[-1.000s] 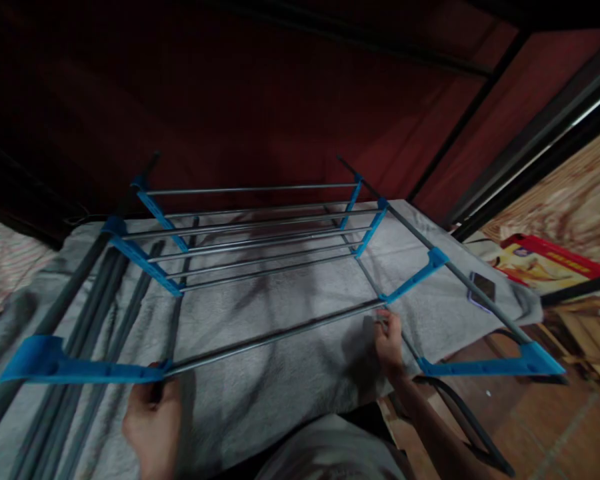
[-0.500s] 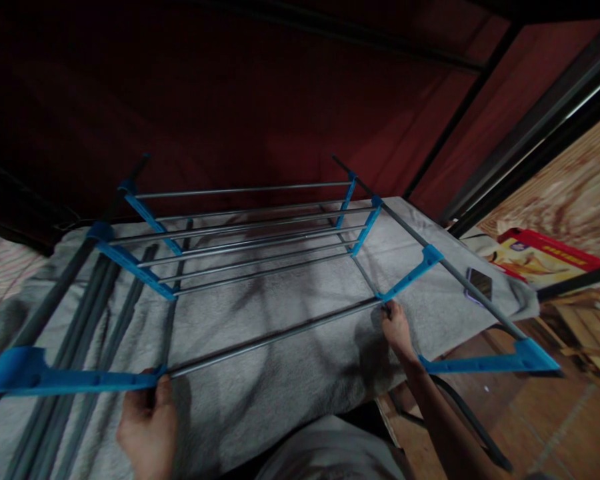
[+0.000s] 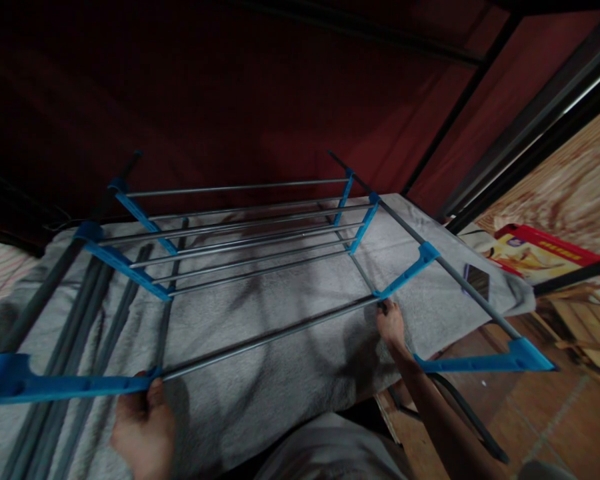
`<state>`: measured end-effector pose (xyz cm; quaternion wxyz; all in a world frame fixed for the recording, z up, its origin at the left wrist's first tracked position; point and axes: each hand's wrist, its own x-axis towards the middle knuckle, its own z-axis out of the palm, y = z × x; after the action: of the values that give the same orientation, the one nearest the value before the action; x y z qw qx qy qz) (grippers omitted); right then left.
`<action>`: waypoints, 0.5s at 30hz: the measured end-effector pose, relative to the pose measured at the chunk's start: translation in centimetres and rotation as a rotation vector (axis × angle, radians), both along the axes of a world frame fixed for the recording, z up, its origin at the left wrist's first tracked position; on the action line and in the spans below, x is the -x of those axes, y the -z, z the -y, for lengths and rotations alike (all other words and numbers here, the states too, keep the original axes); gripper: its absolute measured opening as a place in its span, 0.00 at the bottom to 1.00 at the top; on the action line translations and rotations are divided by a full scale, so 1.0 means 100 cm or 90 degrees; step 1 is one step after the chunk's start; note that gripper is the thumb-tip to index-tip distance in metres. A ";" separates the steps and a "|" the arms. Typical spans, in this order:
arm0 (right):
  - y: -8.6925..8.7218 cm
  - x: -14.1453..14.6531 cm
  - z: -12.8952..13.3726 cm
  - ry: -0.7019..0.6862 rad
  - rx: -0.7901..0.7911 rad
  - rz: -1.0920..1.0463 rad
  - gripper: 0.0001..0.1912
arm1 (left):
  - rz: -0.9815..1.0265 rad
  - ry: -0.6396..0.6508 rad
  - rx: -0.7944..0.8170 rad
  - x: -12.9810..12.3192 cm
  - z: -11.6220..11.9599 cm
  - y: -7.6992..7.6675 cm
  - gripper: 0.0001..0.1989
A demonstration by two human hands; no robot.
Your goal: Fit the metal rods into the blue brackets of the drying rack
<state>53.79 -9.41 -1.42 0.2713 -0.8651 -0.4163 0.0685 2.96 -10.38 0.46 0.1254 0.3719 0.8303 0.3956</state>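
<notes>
Head view: a tubular rack (image 3: 303, 235) of grey rods and blue plastic brackets is spread over a grey cloth (image 3: 270, 393), in front of a dark red wall (image 3: 260, 100); the joint at the inner end of the near left bracket (image 3: 85, 385) is gripped by the left hand (image 3: 147, 427), its fingers curled in and its thumb laid alongside; the nearest rod (image 3: 265, 340) is run from that joint to the right bracket (image 3: 405, 275); just below this second joint the rack is grasped by the right hand (image 3: 392, 325), which is nearly closed, its fingertips partly hidden; another blue bracket (image 3: 480, 363) is seen nearer on the right, its inner end beside the right forearm; several loose grey tubes (image 3: 75, 333) are laid side by side at the left; a phone (image 3: 477, 277) is placed on the cloth at the right, partly crossed by a side tube; beyond it a red and yellow box (image 3: 540, 253) is seen.
</notes>
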 end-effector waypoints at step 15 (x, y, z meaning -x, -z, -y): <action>-0.002 0.007 -0.004 0.027 -0.004 -0.032 0.24 | -0.057 0.004 0.017 0.003 -0.001 -0.002 0.30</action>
<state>53.13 -9.00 -1.22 0.2857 -0.8707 -0.3915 0.0829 2.67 -10.28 0.62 0.0941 0.3903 0.8390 0.3673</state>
